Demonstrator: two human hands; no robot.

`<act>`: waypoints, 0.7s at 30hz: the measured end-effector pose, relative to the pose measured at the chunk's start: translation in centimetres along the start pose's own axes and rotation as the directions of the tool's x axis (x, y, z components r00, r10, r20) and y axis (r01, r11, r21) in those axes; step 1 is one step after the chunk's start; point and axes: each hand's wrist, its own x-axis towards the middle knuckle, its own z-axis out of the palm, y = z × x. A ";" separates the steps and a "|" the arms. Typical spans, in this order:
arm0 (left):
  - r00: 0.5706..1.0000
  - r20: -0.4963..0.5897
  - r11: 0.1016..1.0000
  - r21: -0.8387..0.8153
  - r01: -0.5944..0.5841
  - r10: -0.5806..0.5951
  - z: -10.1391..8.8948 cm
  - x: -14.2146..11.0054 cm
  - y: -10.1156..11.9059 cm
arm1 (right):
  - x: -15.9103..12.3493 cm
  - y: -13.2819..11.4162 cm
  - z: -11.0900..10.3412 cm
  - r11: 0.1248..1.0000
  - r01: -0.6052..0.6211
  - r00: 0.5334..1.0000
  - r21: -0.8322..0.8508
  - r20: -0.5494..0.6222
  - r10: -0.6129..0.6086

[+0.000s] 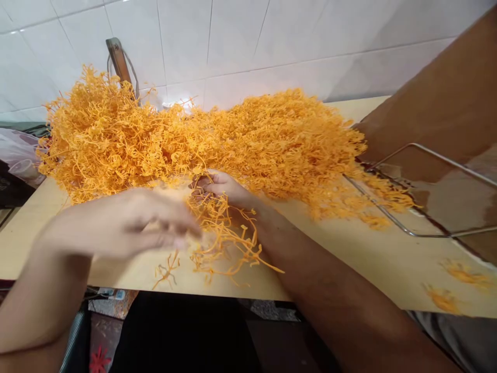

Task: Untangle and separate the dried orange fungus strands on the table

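A long heap of thin, branching orange plastic sprigs (pixel 279 140) lies across the table. My right hand (pixel 223 187) is at the heap's front edge, its fingers curled closed on some of these strands. A loose bunch of orange sprigs (pixel 229 238) spreads beside its wrist, towards me. My left hand (pixel 151 225) hovers to the left of that bunch, smeared by motion. Its fingertips are close to the strands, but whether they touch or grip any is unclear. A single orange sprig (pixel 166 270) lies near the table's front edge.
A pale wooden table (pixel 310 248) stands against a white tiled wall (pixel 240 41). On the right are a bent metal wire frame (pixel 411 234) and a big brown cardboard piece (pixel 438 103). Blurred orange pieces (pixel 442 298) lie at the right edge. Behind the heap rises a wooden-handled object (pixel 119 59).
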 end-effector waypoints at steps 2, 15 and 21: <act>0.957 -0.266 0.987 0.081 0.139 -0.113 0.7 3.2 -3.1 | -0.2 -0.1 0.4 0.999 0.036 0.999 0.010 -0.021 -0.036; 0.767 -0.573 0.883 0.151 0.444 -0.288 0.1 11.5 -15.5 | -0.2 -0.4 0.4 0.951 0.048 0.996 -0.306 0.091 -0.021; 0.708 -0.619 0.849 0.121 0.514 -0.341 -1.1 12.8 -18.2 | -2.0 -3.6 0.9 0.861 0.189 0.979 -0.472 0.165 -0.124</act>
